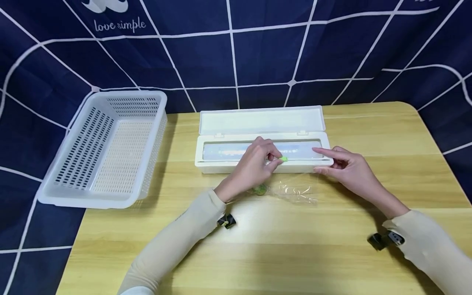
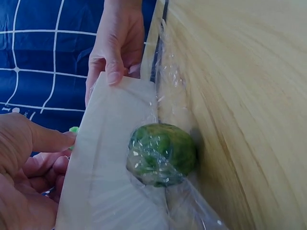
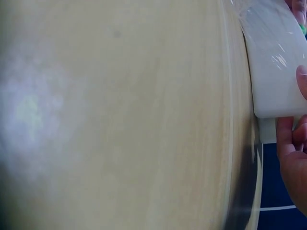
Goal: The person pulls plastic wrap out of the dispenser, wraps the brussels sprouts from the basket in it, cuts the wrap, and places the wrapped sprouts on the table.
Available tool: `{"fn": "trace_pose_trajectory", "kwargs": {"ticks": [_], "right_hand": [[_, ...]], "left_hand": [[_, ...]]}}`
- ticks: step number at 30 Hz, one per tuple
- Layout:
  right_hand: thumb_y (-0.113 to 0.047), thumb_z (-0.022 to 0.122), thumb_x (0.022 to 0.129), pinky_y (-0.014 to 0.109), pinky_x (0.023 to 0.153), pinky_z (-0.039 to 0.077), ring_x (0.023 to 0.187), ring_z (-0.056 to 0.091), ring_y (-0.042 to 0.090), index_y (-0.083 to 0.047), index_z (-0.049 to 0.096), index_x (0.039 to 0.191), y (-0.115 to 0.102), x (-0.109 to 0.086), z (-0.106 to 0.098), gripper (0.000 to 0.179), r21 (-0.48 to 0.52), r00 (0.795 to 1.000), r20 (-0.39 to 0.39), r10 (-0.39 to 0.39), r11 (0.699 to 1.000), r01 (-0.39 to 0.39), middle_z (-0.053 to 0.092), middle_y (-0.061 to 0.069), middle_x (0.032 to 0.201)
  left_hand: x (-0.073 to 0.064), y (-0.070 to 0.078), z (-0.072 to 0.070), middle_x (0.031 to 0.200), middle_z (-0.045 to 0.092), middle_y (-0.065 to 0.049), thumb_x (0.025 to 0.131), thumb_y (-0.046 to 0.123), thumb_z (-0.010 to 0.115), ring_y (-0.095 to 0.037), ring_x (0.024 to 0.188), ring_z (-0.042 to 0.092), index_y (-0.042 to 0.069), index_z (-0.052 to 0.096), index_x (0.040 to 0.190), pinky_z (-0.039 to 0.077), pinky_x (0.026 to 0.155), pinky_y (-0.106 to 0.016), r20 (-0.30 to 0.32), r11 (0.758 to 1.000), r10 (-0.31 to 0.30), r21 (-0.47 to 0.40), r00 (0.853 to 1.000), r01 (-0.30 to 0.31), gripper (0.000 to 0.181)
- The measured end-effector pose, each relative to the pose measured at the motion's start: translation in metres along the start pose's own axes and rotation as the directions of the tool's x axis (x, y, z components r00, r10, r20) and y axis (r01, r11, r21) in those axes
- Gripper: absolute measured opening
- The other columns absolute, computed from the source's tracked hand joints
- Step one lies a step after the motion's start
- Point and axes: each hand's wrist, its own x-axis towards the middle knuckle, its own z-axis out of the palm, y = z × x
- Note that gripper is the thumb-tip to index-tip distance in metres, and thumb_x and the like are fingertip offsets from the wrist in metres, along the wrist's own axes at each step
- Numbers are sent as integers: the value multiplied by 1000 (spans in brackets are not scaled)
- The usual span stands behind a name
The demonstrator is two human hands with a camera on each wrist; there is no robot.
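A white cling film box (image 1: 258,167) lies on the table with its lid (image 1: 262,121) raised and a roll of film (image 1: 225,151) inside. At the box's front edge, the thumb and fingers of my left hand (image 1: 254,161) pinch a small bright green slide cutter (image 1: 284,158). My right hand (image 1: 348,166) grips the box's right end, thumb on the front face. Clear film (image 1: 295,192) hangs from the front onto the table. A round green vegetable (image 2: 163,154) lies against the box under the film, mostly hidden by my left wrist in the head view.
A white perforated plastic basket (image 1: 144,155) stands at the table's left side. Dark blue cloth with white lines (image 1: 265,57) hangs behind the wooden table (image 1: 287,250) and along its sides.
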Motion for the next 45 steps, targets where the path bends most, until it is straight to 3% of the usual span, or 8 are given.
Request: {"fn": "trace_pose_trajectory", "kwargs": {"ticks": [7,17,45], "right_hand": [[-1,94,85,26,57,35,73,43,16,-15,79,137,1,-2,1,56,-6,1000,-12,2,1000,-2,52,7,86],[2,93,84,26,57,34,73,42,14,-11,77,137,5,-2,1,57,-13,1000,-3,11,1000,-12,50,7,85],[0,94,85,27,57,36,72,44,15,-14,78,137,4,-3,2,56,-8,1000,-6,7,1000,-7,52,6,85]], "left_hand": [[-5,-5,-5,84,62,-1,98,5,82,-20,90,52,0,80,99,42,83,-27,-9,1000,13,-25,1000,-13,4],[-17,-16,-15,86,63,1,99,5,81,-19,90,52,1,80,100,45,82,-28,-12,998,-24,-59,1000,23,4],[-32,-25,-29,86,63,1,98,4,81,-19,91,53,1,79,97,45,83,-31,-34,998,-39,-42,999,37,4]]}}
